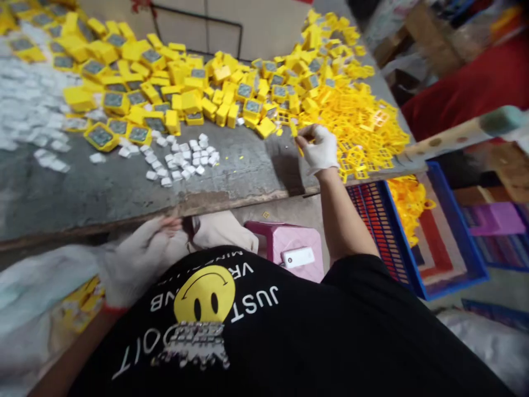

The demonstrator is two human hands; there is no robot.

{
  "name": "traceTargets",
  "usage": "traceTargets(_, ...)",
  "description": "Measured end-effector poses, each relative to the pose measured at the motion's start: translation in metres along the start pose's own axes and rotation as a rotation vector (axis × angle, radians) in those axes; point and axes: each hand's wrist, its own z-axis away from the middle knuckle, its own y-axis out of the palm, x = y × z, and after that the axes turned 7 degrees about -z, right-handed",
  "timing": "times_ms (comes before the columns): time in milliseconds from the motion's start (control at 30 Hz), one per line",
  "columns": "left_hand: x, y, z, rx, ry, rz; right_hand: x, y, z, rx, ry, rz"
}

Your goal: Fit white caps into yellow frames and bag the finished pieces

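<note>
Right hand (pixel 320 148), gloved, pinches small yellow piece (pixel 300 150) just right of centre, beside pile of yellow frames (pixel 359 132); left hand (pixel 144 251), lower left, half-curled, contents unclear. Piece probably light, stiff, slightly slippery; best held by edges.

A grey counter (pixel 256 162) stretches beneath the right grip (pixel 322 148), with a pale panel (pixel 273 27) standing beyond. Below and nearer, a pink stool (pixel 295 237) sits on the grey floor (pixel 300 212); to the grip's right I see a blue crate (pixel 460 220) and red fabric (pixel 475 82).
</note>
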Motion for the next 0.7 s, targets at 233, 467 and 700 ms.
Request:
traceTargets(233,-0.051,0.051,-0.026,0.348,-0.184,0.602,0.11,0.091,0.135,0.941,0.373,-1.095)
traceTargets(467,-0.028,0.025,-0.017,0.132,-0.162,0.854,0.09,0.111,0.075,0.594,-0.085,-0.287)
traceTargets(700,-0.033,0.018,-0.019,0.171,-0.237,0.914,0.082,0.15,0.03,0.447,-0.243,0.388)
